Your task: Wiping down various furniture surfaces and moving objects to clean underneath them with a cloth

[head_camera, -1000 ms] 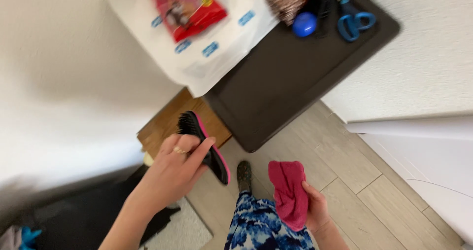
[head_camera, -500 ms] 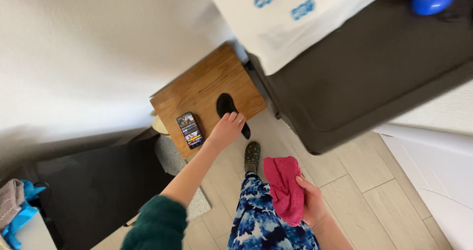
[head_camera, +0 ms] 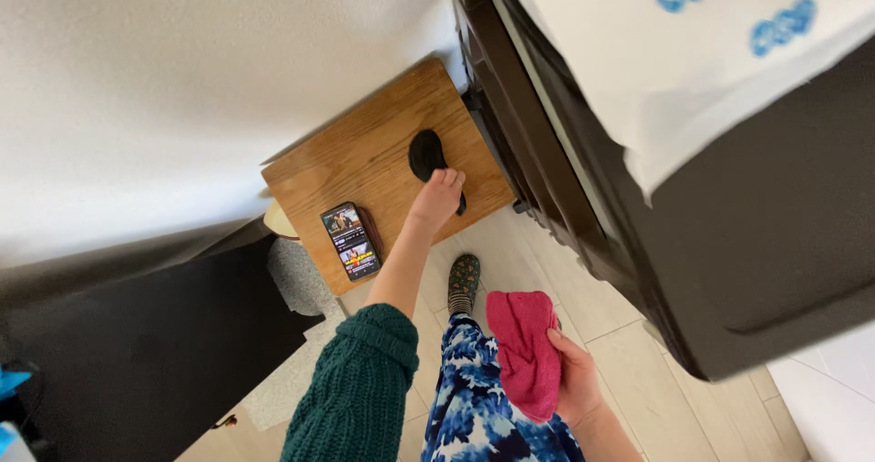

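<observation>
wooden stool [head_camera: 365,157]: left hand [head_camera: 436,198] gripping black brush [head_camera: 425,153]; right hand [head_camera: 572,380] clutching pink cloth [head_camera: 523,353].

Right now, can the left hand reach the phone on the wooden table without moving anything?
Probably yes. The left hand rests on the black brush on the wooden table, and the phone lies on the same top, nearer the person, with bare wood between them and nothing covering it.
</observation>
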